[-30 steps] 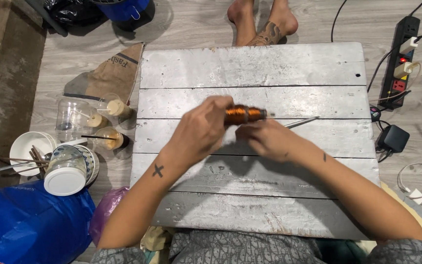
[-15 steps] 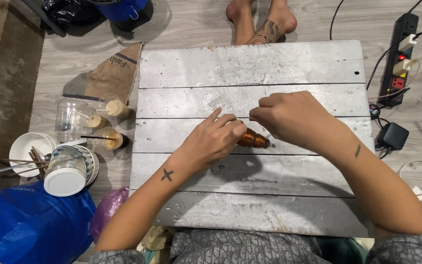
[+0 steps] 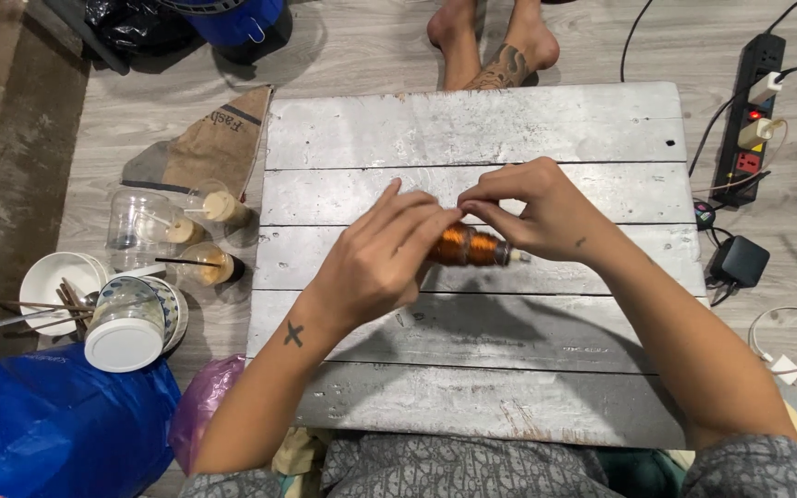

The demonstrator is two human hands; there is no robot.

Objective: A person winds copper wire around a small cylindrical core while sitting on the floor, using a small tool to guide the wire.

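Both hands meet mid-worktop [image 3: 343, 138] over the copper coil [image 3: 469, 246]: left hand [image 3: 382, 261] cups its near end, fingers loosely curled; right hand [image 3: 535, 208] pinches above it. Steady tension and neat, snug turns would suit.

Even indoor light, soft shadows, sharp focus

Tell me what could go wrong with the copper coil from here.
The copper wire coil is held above the white plank table by fingertips only, left hand at one end, right hand pinching near the top; it could slip and drop. If it rolled off the left edge, it might hit the plastic cups on the floor.
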